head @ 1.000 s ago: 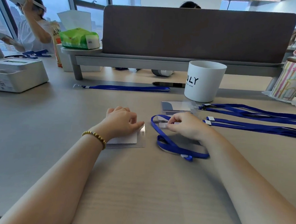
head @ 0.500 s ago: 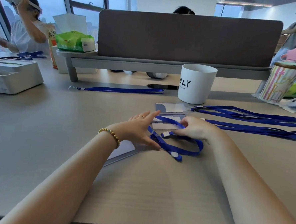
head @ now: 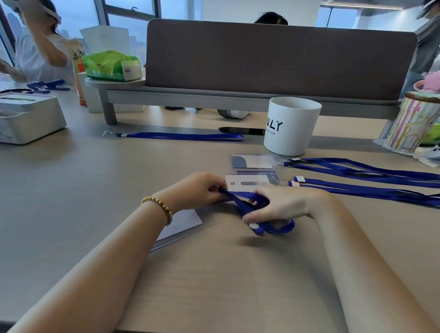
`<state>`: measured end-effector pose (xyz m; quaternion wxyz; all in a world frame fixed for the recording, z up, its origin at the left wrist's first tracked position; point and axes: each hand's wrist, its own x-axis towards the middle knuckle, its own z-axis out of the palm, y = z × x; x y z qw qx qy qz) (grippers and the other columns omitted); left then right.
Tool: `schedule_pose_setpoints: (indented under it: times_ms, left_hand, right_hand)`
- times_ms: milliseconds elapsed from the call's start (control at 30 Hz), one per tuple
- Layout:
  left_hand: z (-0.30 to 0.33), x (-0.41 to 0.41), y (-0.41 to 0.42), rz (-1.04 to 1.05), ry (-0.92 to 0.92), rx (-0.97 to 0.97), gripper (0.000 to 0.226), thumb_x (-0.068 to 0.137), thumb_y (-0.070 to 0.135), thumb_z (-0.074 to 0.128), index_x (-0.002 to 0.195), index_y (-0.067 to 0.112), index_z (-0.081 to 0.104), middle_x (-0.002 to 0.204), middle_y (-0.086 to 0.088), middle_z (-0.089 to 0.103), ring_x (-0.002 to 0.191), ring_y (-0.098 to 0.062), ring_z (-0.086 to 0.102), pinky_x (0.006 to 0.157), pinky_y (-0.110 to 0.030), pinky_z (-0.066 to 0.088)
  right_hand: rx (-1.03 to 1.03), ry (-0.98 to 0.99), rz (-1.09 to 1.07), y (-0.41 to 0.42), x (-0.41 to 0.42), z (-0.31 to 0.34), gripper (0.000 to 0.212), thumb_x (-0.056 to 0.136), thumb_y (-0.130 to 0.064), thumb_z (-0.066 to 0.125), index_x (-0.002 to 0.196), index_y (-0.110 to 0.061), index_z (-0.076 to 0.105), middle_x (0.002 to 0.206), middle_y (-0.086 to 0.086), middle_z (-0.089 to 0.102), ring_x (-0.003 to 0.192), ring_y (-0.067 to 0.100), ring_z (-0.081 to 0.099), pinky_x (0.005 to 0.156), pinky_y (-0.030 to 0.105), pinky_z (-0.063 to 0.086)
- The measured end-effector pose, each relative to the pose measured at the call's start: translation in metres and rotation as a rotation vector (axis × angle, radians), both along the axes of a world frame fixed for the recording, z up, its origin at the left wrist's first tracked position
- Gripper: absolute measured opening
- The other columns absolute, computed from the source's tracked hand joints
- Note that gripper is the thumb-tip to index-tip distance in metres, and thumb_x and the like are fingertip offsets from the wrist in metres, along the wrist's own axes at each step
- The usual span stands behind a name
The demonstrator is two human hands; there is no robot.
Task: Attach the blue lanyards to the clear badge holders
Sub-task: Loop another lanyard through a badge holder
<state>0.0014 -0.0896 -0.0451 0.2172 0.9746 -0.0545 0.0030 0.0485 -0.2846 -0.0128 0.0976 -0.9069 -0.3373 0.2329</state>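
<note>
Holding the lanyard [head: 240,195] mid-frame, pinched by my left hand [head: 199,189] and curled in my right hand [head: 279,206], I judge I'm sorting its clip end; next I must bring it to the holder [head: 182,224] on the bench [head: 56,208] below left.

Both forearms are stretched forward, converging at mid-table. The left hand [head: 198,190] (a beaded bracelet at its wrist) is curled, pinching a blue lanyard [head: 252,207], which is also gripped by the right hand [head: 281,206].
</note>
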Motion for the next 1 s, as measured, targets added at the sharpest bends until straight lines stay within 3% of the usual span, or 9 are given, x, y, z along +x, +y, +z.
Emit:
schedule_pose_setpoints:
  times_ms: [133, 233, 300, 400, 500, 667, 833, 933, 1000]
  left_hand:
    - [0.009, 0.001, 0.001, 0.050, -0.005, -0.085, 0.011, 0.091, 0.015, 0.051, 0.097, 0.017, 0.060, 0.089, 0.003, 0.056, 0.084, -0.012, 0.053, 0.075, -0.018, 0.043]
    - [0.019, -0.001, 0.000, 0.051, 0.064, -0.192, 0.005, 0.093, 0.016, 0.048, 0.093, 0.018, 0.053, 0.090, 0.000, 0.061, 0.073, -0.007, 0.060, 0.063, -0.014, 0.046]
    - [0.027, -0.005, -0.003, 0.078, 0.132, -0.361, 0.005, 0.095, 0.018, 0.044, 0.099, 0.018, 0.047, 0.090, -0.001, 0.066, 0.065, -0.010, 0.067, 0.054, -0.016, 0.052]
    - [0.040, -0.006, -0.009, 0.150, 0.139, -0.526, 0.029, 0.094, 0.019, 0.048, 0.120, 0.019, 0.035, 0.088, -0.002, 0.067, 0.060, -0.014, 0.068, 0.047, -0.017, 0.051]
    - [0.057, 0.002, -0.012, 0.108, 0.118, -0.533, 0.066, 0.088, 0.021, 0.058, 0.139, 0.033, 0.016, 0.092, -0.003, 0.063, 0.067, -0.015, 0.065, 0.053, -0.021, 0.051]
    - [0.090, 0.034, -0.020, 0.034, 0.135, -0.596, 0.034, 0.094, 0.038, 0.042, 0.125, 0.023, 0.043, 0.102, -0.003, 0.059, 0.070, -0.011, 0.061, 0.058, -0.019, 0.052]
    - [0.110, 0.102, -0.033, 0.058, 0.061, -0.742, 0.014, 0.095, 0.026, 0.047, 0.106, 0.019, 0.053, 0.083, 0.002, 0.064, 0.055, -0.002, 0.060, 0.052, -0.015, 0.051]
    - [0.119, 0.144, -0.042, 0.079, -0.001, -0.805, 0.013, 0.094, 0.019, 0.050, 0.105, 0.014, 0.054, 0.077, -0.001, 0.062, 0.051, -0.001, 0.058, 0.048, -0.015, 0.050]
    - [0.126, 0.169, -0.048, 0.130, -0.051, -0.859, 0.019, 0.094, 0.020, 0.050, 0.111, 0.012, 0.050, 0.078, -0.001, 0.059, 0.056, -0.004, 0.056, 0.048, -0.016, 0.049]
  right_hand:
    - [-0.089, -0.192, 0.107, 0.014, -0.008, -0.009, 0.023, 0.089, -0.036, 0.055, 0.100, -0.020, 0.044, 0.106, 0.002, 0.044, 0.093, 0.019, 0.042, 0.076, 0.028, 0.034]
    - [0.062, -0.111, 0.076, 0.017, -0.009, -0.011, 0.015, 0.093, -0.023, 0.047, 0.107, -0.018, 0.050, 0.109, 0.004, 0.055, 0.098, 0.021, 0.051, 0.082, 0.032, 0.041]
    - [0.244, -0.016, -0.007, 0.015, -0.008, -0.008, 0.016, 0.094, -0.017, 0.043, 0.108, -0.019, 0.050, 0.100, 0.002, 0.063, 0.089, 0.017, 0.059, 0.079, 0.032, 0.047]
    - [0.488, 0.061, -0.082, 0.013, -0.006, 0.000, 0.020, 0.096, -0.009, 0.036, 0.110, -0.015, 0.050, 0.076, -0.002, 0.059, 0.067, 0.012, 0.056, 0.063, 0.024, 0.045]
    - [0.600, 0.057, -0.109, 0.010, 0.003, 0.012, 0.022, 0.098, -0.009, 0.035, 0.111, -0.015, 0.050, 0.072, -0.002, 0.054, 0.063, 0.011, 0.049, 0.059, 0.020, 0.040]
    - [0.673, -0.010, -0.171, 0.002, 0.046, 0.037, 0.015, 0.099, -0.013, 0.038, 0.093, -0.019, 0.050, 0.070, -0.001, 0.055, 0.060, 0.014, 0.048, 0.057, 0.026, 0.038]
    - [0.750, -0.002, -0.276, -0.005, 0.107, 0.065, 0.026, 0.098, -0.008, 0.039, 0.076, -0.014, 0.050, 0.063, 0.001, 0.061, 0.049, 0.010, 0.049, 0.047, 0.021, 0.036]
    - [0.870, 0.032, -0.378, -0.011, 0.144, 0.080, 0.023, 0.096, -0.007, 0.045, 0.075, -0.012, 0.054, 0.060, 0.001, 0.058, 0.036, 0.002, 0.045, 0.038, 0.014, 0.031]
    - [0.973, 0.104, -0.466, -0.014, 0.168, 0.089, 0.017, 0.094, -0.004, 0.047, 0.085, -0.008, 0.060, 0.069, 0.004, 0.059, 0.050, 0.007, 0.049, 0.047, 0.016, 0.035]
